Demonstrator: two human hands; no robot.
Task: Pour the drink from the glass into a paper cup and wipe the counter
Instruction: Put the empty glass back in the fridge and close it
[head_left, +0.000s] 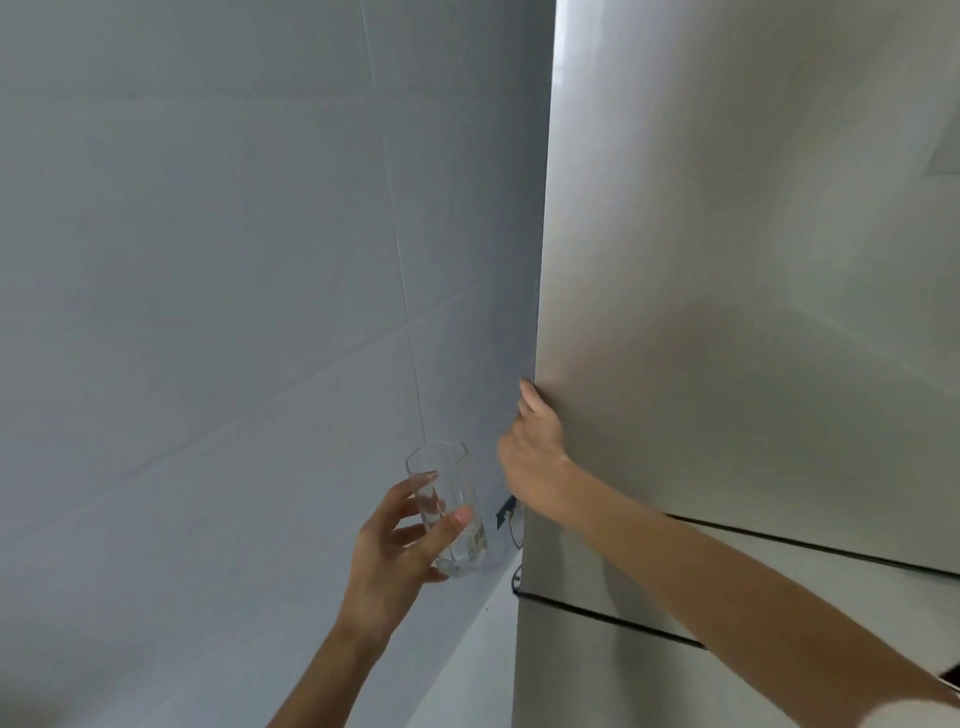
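A clear faceted glass stands upright in my left hand, held at its lower half between thumb and fingers in front of the white tiled wall. It looks empty or nearly so; I cannot tell for sure. My right hand reaches across to the left edge of the tall silver refrigerator door, with its fingers curled round that edge just above the glass. No paper cup, cloth or counter is in sight.
White wall tiles fill the left half of the view. The refrigerator fills the right half, with dark seams between its doors lower down. A black plug and cable hang in the gap between wall and refrigerator.
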